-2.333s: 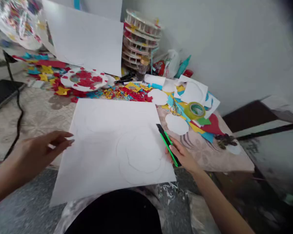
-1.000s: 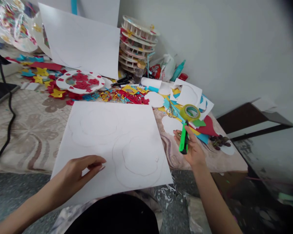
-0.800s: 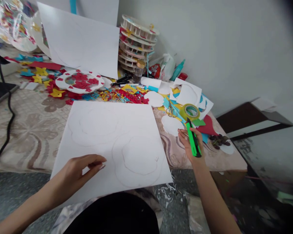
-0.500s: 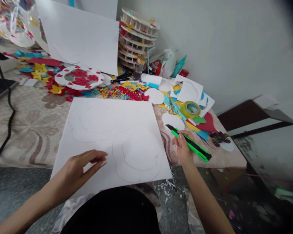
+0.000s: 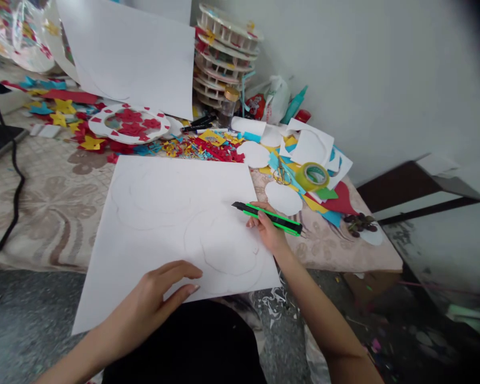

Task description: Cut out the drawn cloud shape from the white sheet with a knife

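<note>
A large white sheet point(image 5: 152, 240) lies across the front of the table and overhangs its near edge. Faint wavy pencil outlines mark it, one at upper left and another at lower right. My right hand point(image 5: 266, 229) grips a green and black utility knife point(image 5: 280, 221), its dark tip pointing left over the sheet's right part. Whether the tip touches the sheet I cannot tell. Near the sheet's lower edge is my left hand point(image 5: 172, 288), open, thumb apart from the fingers and nothing in it.
Behind the sheet lie colourful paper scraps point(image 5: 220, 152) and a white ring with red patches point(image 5: 138, 140). Yellow-green tape point(image 5: 312, 176), scissors point(image 5: 280, 173) and white paper cutouts point(image 5: 284, 198) lie at right. A tiered white stack point(image 5: 226, 58) stands by the wall. A black cable point(image 5: 18, 186) hangs at left.
My right hand has carried the utility knife leftward, from beside the sheet to over it. My left hand has slid right and closer to my body.
</note>
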Tool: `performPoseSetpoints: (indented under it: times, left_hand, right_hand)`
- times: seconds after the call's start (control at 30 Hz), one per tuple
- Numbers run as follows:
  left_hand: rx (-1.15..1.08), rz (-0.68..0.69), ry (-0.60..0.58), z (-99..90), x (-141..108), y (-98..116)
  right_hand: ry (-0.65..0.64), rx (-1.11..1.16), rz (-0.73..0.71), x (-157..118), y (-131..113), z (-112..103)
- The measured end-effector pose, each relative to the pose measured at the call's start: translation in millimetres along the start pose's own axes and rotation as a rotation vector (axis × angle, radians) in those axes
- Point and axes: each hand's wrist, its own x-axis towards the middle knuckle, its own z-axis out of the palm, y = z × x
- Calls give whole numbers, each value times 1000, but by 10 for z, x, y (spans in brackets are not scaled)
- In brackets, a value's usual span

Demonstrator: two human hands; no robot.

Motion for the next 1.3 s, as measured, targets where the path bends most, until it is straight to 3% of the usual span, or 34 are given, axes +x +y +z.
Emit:
performPoseSetpoints:
  times: [0.17,0.3,0.4,0.67,0.83,1.07,1.3]
  left_hand:
    - [63,137,32,236,80,-45]
    - [257,336,86,362,119,-151]
    - [423,400,54,430,113,-228]
    - [650,352,-17,509,97,-278]
    - [626,353,-15,506,92,-250]
    - [434,454,-92,399,45,-121]
    - [492,358,-53,302,-53,-211]
  right_hand:
    - [5,6,-12,19,36,-25]
    - [24,12,-18,30,39,-36]
    - [31,21,-27,26,33,-46]
    - [0,37,-38,8,52,-84]
    - [-13,12,-40,9,75,-106]
    - [4,-8,-45,15,35,-79]
    - [71,-6,-55,-67,-89,-175]
